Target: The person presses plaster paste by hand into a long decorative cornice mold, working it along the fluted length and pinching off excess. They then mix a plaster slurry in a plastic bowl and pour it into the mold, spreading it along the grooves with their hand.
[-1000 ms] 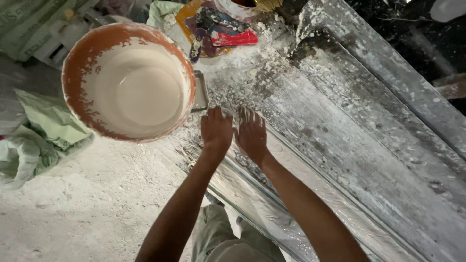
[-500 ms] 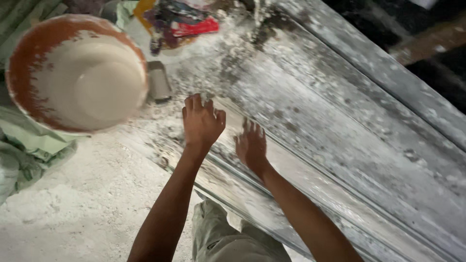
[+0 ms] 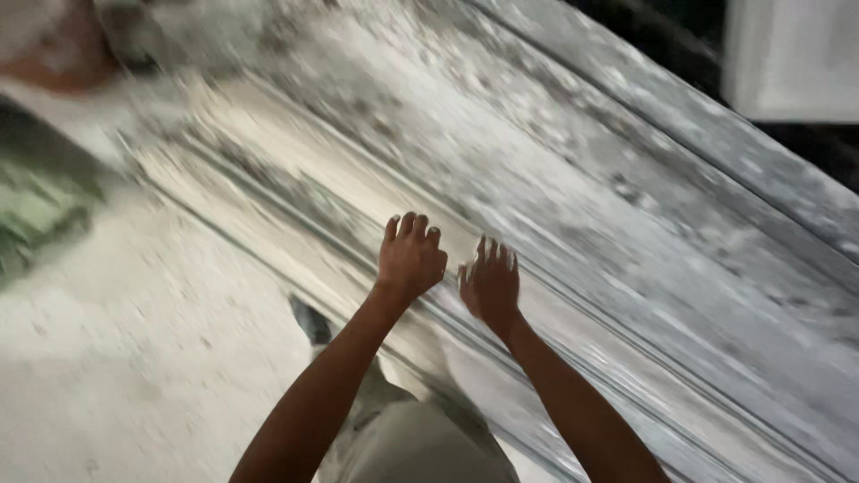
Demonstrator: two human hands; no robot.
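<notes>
Left hand [image 3: 410, 259]: palm down, fingers loosely curled and close together, clamped on nothing; it lay on or just over the long plaster-coated moulding [image 3: 573, 224], though blur hid whether skin met the surface. Judged placed so for smoothing or feeling the wet coat along its length.

Right hand [image 3: 489, 284]: just beside the left, at its 3 o'clock, palm down, fingers slightly spread and bent, empty. Both forearms reached forward from 6 o'clock, side by side, which suited working one narrow strip together.

Long plaster-coated moulding: grey-white, ribbed with parallel grooves, ran diagonally from 10 o'clock to 4 o'clock across the view, directly under both hands. Surface patchy and mottled.

Dusty white floor [image 3: 116, 376]: at 8 o'clock of the hands, powdered with plaster.

Green sack [image 3: 36, 215]: crumpled, at 9 o'clock, well apart from the hands, blurred.

Orange-rimmed basin [image 3: 54, 54]: only a smeared edge showed at 10 o'clock, far corner; contents could not be told.

Pale trousers [image 3: 412, 443]: at 6 o'clock, between the forearms, the person evidently crouched close to the work.
</notes>
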